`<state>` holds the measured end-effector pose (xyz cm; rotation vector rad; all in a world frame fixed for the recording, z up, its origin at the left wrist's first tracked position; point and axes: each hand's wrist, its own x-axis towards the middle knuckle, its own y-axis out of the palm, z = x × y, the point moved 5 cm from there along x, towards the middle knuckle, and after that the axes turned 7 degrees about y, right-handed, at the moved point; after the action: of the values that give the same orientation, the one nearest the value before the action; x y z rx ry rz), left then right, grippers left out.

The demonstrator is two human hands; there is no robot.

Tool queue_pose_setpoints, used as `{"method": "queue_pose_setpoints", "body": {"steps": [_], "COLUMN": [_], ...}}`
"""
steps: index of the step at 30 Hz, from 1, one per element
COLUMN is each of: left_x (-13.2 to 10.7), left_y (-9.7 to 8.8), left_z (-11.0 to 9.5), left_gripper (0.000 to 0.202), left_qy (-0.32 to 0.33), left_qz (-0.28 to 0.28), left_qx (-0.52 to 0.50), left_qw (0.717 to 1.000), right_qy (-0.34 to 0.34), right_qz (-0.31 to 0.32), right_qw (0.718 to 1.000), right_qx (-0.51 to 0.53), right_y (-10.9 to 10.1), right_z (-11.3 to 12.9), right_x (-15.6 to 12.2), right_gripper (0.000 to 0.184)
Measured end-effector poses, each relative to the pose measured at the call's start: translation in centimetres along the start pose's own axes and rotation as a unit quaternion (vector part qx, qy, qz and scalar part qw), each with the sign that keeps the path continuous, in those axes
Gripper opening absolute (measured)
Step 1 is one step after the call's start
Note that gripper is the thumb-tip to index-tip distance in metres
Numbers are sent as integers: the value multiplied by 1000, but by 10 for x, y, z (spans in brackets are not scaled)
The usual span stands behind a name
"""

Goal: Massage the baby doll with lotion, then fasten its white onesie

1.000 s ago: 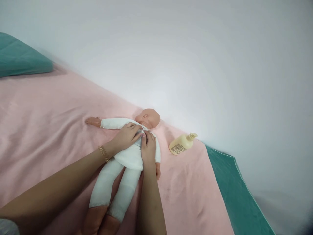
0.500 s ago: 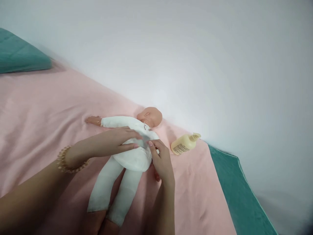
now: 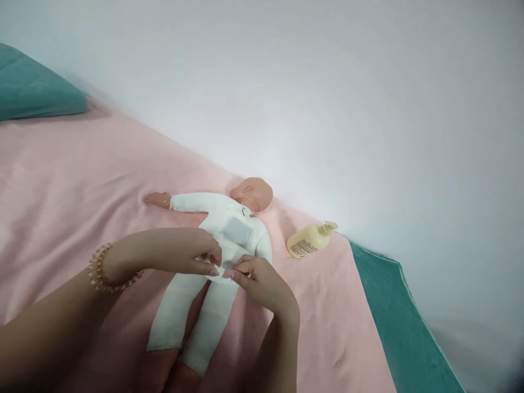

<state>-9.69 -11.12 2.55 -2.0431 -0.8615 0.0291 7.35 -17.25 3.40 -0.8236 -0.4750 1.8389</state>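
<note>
A baby doll [image 3: 225, 218] with a white cloth body and bare plastic head lies with its back up, head away from me and turned to the left. A pale grey-blue patch [image 3: 238, 231] shows on its upper back. My left hand [image 3: 190, 252], wearing a beaded bracelet [image 3: 108, 270] on the wrist, has bent fingers and thumb closing at the doll's lower back. My right hand [image 3: 260, 281] faces it, thumb and forefinger pinched at the same white cloth. Between the two fingertips there is a small gap.
A yellow pump bottle [image 3: 309, 240] stands tilted in view on the pink sheet [image 3: 327, 305], right of the doll. A green pillow [image 3: 36, 87] is at the far left, green fabric [image 3: 405, 316] at the right. A pale wall [image 3: 327, 98] rises behind.
Both hands have moved down from the doll's upper back to its lower back, uncovering the grey-blue patch. The doll and bottle stay where they were.
</note>
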Motion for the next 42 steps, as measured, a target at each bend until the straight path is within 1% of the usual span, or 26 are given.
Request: {"method": "queue_pose_setpoints", "body": {"steps": [2, 3, 7, 10, 14, 16, 20, 23, 25, 28, 32, 34, 36, 38, 42], "left_x": [1, 2, 4, 3, 5, 6, 9, 11, 12, 15, 19, 21, 23, 24, 25], "left_y": [9, 11, 10, 7, -4, -6, 5, 14, 15, 11, 1, -2, 0, 5, 16], "left_z": [-4, -4, -1, 2, 4, 5, 12, 18, 20, 18, 10, 7, 7, 12, 23], "left_gripper": [29, 30, 36, 34, 29, 30, 28, 25, 26, 29, 35, 36, 33, 32, 39], "left_qy": [20, 24, 36, 40, 45, 45, 3, -29, -34, -12, 25, 32, 24, 9, -21], "left_qz": [92, 112, 92, 87, 66, 68, 112, 141, 141, 123, 96, 86, 87, 96, 115], "left_qx": [-60, -78, -77, -71, -34, -31, -58, -71, -79, -79, -55, -60, -77, -96, -120], "left_qw": [994, 990, 992, 993, 996, 996, 992, 987, 986, 989, 994, 994, 993, 991, 986], "right_qy": [1, 1, -9, -17, -1, 14, 23, 27, 25, 13, -3, -5, -1, 6, 19], "right_qz": [-4, -5, -4, -8, -58, -72, -57, -52, -52, -60, -98, -116, -116, -100, -72], "right_qw": [1000, 1000, 1000, 1000, 998, 996, 997, 997, 998, 997, 992, 988, 987, 988, 989], "right_qx": [10, 14, 17, 13, 34, 48, 47, 41, 41, 44, 80, 98, 111, 120, 126], "right_y": [3, 5, 9, 5, -9, -11, -4, 2, 3, -2, -13, -16, -15, -12, -6], "right_z": [-2, -3, -3, -2, -3, -6, -12, -16, -18, -16, -14, -14, -16, -18, -23], "right_x": [4, 7, 11, 8, 2, 2, 9, 17, 19, 18, 13, 13, 14, 16, 22], "right_gripper": [33, 32, 31, 35, 38, 36, 35, 31, 30, 29, 26, 25, 26, 26, 24]}}
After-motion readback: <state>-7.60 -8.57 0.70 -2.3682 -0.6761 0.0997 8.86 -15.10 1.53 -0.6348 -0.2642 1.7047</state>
